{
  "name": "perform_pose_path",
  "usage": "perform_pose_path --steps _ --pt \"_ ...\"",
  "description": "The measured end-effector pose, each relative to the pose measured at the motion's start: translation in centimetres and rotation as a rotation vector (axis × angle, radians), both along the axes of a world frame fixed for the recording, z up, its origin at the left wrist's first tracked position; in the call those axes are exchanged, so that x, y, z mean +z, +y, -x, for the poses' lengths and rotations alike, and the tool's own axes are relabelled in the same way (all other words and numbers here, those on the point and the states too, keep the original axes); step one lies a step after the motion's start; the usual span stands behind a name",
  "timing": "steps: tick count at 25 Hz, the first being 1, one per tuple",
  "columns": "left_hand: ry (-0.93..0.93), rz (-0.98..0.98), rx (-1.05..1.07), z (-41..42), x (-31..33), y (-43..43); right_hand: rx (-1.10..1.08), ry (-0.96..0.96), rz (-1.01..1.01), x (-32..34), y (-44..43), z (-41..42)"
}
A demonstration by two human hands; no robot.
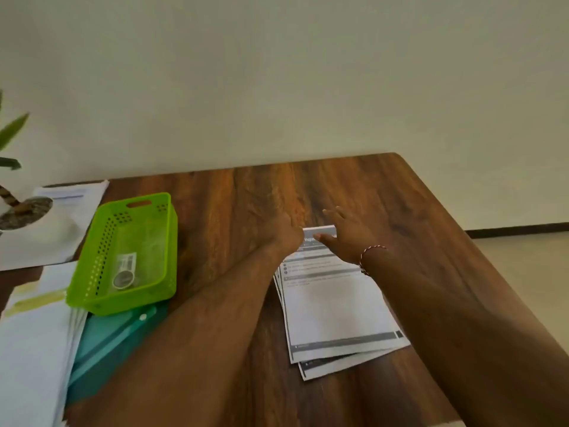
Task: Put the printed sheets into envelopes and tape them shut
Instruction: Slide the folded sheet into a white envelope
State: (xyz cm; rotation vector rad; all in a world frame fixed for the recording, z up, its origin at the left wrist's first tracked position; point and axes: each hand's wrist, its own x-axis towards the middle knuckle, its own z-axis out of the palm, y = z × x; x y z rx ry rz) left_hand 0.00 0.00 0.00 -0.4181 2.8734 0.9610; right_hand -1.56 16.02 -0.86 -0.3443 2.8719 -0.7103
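A small fanned stack of printed sheets (335, 312) lies on the wooden table (234, 211), right of centre. Both my hands are at the stack's far edge. My left hand (284, 232) is at the top left corner with its fingers curled over the paper's edge. My right hand (345, 238) rests flat on the top right part, fingers spread, the thumb pressing on the top sheet. A roll of clear tape (124, 278) lies inside the green basket (92, 291). White envelopes or papers (34, 340) are piled at the left edge.
A teal plastic folder (114, 337) sticks out from under the basket. More printed papers (74, 195) lie at the back left, beside a potted plant (18, 208). The table's right edge runs diagonally, with floor beyond it.
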Motion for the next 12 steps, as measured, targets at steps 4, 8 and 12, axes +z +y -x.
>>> perform_pose_path --steps 4,8,12 --pt "-0.04 -0.114 0.202 -1.3 -5.4 0.0 -0.038 -0.01 -0.034 -5.0 1.1 -1.6" --pt "0.038 -0.174 0.267 -1.8 -7.9 -0.4 -0.081 0.044 0.03 -7.6 1.5 -2.2" --pt "0.029 -0.417 0.302 -1.1 -8.7 0.0 -0.099 0.114 0.081 -7.9 1.5 -2.6"
